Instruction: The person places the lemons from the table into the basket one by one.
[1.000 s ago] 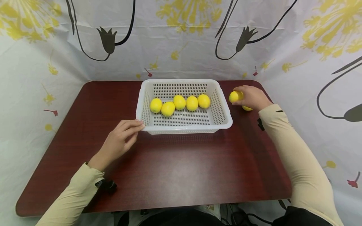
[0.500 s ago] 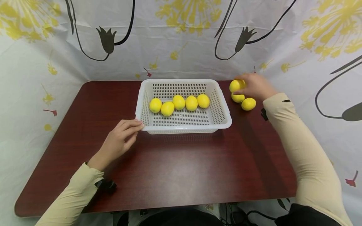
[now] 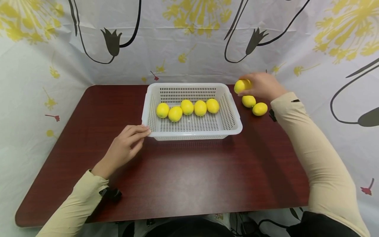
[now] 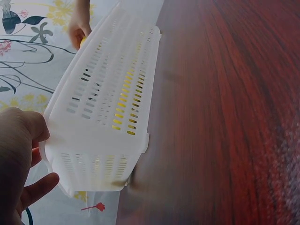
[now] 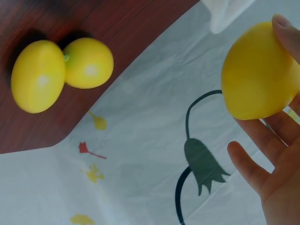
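A white plastic basket with slotted walls stands on the dark red table, several lemons lying in a row inside it. At its near left corner, my left hand pinches the rim; in the left wrist view, the thumb and fingers are at that corner. My right hand holds a lemon up beyond the basket's right end. The right wrist view shows this yellow lemon between thumb and fingers. Below the hand, two more lemons rest on the table side by side.
The table has rounded corners, and its far edge runs just behind the basket. White cloth with a flower print hangs behind and at both sides. Dark cables lie below the near edge.
My right hand has risen toward the far edge with a lemon, then shifted slightly left, uncovering two lemons on the table. The left hand and basket stay in place.
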A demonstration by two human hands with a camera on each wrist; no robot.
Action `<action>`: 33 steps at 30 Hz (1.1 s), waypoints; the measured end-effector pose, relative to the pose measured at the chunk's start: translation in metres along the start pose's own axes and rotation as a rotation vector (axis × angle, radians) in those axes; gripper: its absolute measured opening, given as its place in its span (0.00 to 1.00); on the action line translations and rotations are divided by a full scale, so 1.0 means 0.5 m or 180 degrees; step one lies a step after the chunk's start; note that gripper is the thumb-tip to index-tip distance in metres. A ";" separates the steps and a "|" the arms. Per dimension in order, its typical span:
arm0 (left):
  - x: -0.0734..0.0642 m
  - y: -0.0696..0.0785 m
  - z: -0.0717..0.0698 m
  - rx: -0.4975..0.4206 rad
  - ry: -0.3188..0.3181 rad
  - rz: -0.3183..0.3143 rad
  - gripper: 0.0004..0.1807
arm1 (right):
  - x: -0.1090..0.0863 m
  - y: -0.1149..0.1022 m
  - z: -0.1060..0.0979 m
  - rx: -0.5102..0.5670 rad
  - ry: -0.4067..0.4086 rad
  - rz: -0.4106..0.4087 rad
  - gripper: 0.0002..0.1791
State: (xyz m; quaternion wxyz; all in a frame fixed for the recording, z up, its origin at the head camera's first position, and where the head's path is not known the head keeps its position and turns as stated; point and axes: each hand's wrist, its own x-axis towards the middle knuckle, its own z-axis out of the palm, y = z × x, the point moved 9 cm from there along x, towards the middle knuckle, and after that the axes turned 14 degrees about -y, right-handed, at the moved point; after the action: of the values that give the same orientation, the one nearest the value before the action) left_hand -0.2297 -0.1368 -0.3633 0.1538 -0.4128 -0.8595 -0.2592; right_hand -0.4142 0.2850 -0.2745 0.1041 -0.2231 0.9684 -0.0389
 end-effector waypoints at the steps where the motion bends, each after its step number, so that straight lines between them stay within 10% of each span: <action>1: 0.000 0.000 0.000 0.0001 0.0006 0.0003 0.24 | 0.003 -0.005 0.000 0.0008 -0.0017 0.0001 0.36; 33: 0.000 0.002 0.002 0.0017 -0.0001 -0.0011 0.24 | 0.141 -0.209 0.038 -0.0276 -0.0283 -0.0561 0.35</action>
State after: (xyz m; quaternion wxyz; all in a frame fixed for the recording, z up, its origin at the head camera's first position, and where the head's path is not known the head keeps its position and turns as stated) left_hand -0.2291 -0.1359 -0.3637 0.1542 -0.4109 -0.8610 -0.2571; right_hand -0.4277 0.1595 -0.2933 0.1334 -0.3132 0.9403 0.0040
